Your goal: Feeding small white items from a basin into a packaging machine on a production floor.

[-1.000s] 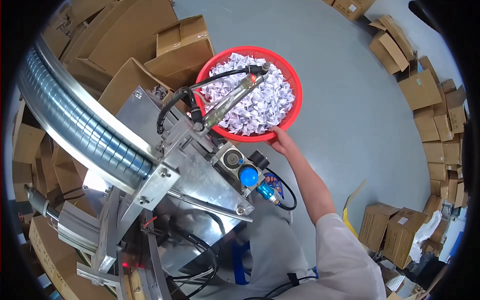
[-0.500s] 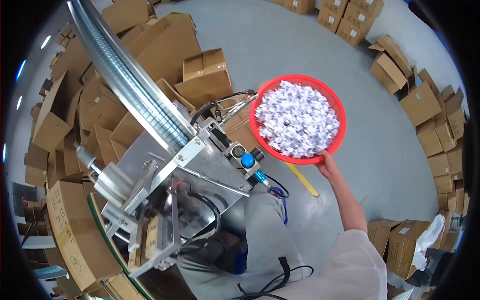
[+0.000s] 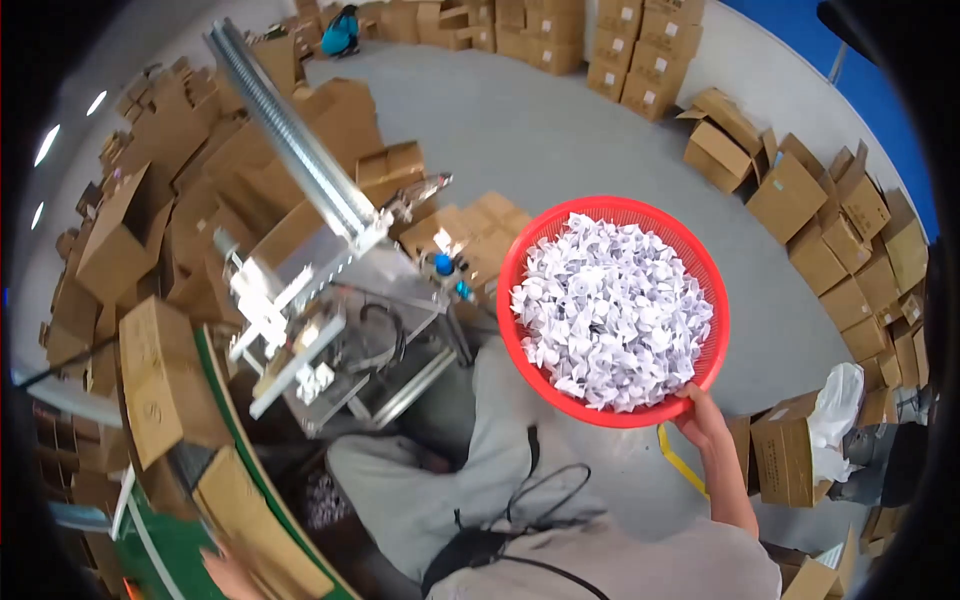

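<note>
My right hand [image 3: 704, 418] grips the near right rim of a round red plastic basket [image 3: 722, 310] with perforated sides. The basket is held up over my lap and the floor, tilted so its inside shows. Heaped in it are many small white pieces with pointed corners [image 3: 610, 310], thin like folded paper or film; their exact kind cannot be told. At the lower left edge my left hand [image 3: 232, 575] is partly in view, smeared by motion, beside a brown cardboard piece [image 3: 262, 515] and a green surface. Nothing can be made out in its fingers.
A metal machine with a long spring-like feed rail [image 3: 300, 140] stands front left, with a blue-knobbed air fitting [image 3: 443, 264]. Cardboard boxes [image 3: 155, 370] crowd the left side; more boxes [image 3: 815, 262] line the right wall. Far back, a person in blue [image 3: 341, 35] crouches.
The basket has come nearer to me and slightly right, away from the machine. My left hand now shows at the lower left. The view has shifted, bringing the distant person into sight.
</note>
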The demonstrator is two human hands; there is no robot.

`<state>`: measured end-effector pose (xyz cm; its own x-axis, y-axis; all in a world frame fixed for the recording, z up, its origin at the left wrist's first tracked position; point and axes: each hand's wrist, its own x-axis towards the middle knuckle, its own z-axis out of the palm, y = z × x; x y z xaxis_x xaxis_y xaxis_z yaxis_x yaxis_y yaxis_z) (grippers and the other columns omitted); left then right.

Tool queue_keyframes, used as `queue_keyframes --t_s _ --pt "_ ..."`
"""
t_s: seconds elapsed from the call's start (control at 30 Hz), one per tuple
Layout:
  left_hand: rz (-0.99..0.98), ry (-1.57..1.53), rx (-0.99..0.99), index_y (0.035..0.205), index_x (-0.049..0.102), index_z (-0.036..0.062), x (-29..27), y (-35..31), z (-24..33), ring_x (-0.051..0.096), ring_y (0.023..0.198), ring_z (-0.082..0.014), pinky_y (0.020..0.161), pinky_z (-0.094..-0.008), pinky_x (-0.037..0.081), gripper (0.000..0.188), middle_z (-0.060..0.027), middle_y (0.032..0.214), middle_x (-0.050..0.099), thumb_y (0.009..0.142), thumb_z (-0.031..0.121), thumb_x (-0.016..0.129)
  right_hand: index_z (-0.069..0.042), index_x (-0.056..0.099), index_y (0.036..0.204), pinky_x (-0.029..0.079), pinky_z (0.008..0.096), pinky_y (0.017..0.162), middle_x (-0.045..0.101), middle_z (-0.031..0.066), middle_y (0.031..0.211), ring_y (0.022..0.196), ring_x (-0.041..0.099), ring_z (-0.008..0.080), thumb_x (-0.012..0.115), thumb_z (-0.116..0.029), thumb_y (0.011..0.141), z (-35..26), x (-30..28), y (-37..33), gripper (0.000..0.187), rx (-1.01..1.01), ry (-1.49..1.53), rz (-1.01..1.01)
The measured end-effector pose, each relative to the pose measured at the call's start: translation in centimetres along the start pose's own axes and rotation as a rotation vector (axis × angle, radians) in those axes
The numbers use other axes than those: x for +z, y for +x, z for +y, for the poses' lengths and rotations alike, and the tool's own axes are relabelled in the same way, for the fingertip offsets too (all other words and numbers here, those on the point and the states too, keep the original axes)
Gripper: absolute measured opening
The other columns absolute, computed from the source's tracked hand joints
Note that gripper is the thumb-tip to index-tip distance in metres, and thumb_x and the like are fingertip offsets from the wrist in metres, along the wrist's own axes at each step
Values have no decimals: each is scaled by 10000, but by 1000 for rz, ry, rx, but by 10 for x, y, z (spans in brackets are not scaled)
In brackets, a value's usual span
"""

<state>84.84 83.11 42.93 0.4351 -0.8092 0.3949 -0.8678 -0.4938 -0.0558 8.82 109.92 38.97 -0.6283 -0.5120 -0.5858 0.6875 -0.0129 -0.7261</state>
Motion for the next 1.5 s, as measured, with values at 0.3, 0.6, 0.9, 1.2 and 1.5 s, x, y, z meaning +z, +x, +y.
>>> queue_keyframes --t_s 0.3,0.6,0.9,1.2,1.5 --pt "153 -895 559 1033 685 -3 -175 -30 170 628 816 -196 754 -291 494 186 -84 930 697 986 136 571 35 473 1369 539 328 889 615 213 1250 1007 632 274 564 10 789 53 22 -115 587 268 -109 -266" --pt "-1073 -1884 1205 1192 649 -62 -271 -101 202 677 972 -274 904 -367 517 521 -185 1100 701 1016 357 393 31 481 1364 537 308 833 630 198 1226 985 639 257 582 -7 818 75 78 -103 557 594 -487 -444" --pt "-1386 -2155 1313 1196 655 -51 -289 -123 194 671 972 -278 877 -356 512 458 -179 1091 703 1007 312 450 22 471 1375 543 306 808 634 182 1226 958 649 251 588 -30 839 93 114 -72 551 653 -544 -597" --pt "-1166 -1981 1196 1201 661 -41 -302 -104 185 665 971 -283 850 -344 506 400 -174 1083 706 997 267 507 19 458 1396 555 360 875 622 194 1258 1025 652 274 588 -43 848 116 107 -35 567 678 -441 -693" --pt "-847 -418 901 1322 577 32 -163 -104 215 656 1000 -394 870 -424 526 499 -177 1193 670 954 365 626 10 454 1412 534 392 926 610 197 1293 1070 639 299 597 -61 834 121 110 -35 599 653 -462 -686"
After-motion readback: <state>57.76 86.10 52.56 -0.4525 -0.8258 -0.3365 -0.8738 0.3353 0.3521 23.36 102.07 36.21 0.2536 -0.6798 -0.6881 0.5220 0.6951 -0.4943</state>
